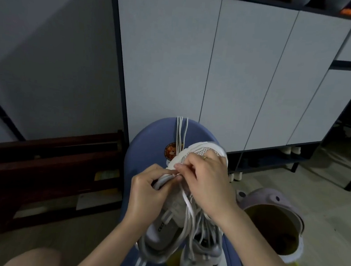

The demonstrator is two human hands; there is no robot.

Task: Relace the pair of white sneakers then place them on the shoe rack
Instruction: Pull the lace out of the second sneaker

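A white sneaker (pixel 170 214) lies tilted on a blue plastic chair (pixel 150 143), toe pointing away from me. My left hand (pixel 147 191) grips its left side near the eyelets and pinches a white lace (pixel 189 207). My right hand (pixel 206 183) lies over the front of the shoe, its fingertips pinching the lace tip at an eyelet. Loose lace strands hang down over the shoe's opening. A second white sneaker (pixel 204 263) sits lower, below my right wrist. More white laces (pixel 179 133) are draped over the chair's back.
A grey-doored cabinet (pixel 248 75) with a dark frame stands behind the chair, with shoes on its low shelf (pixel 290 152). A pale purple bin (pixel 272 222) stands open at the right. Dark wooden furniture (pixel 47 175) sits on the floor at the left.
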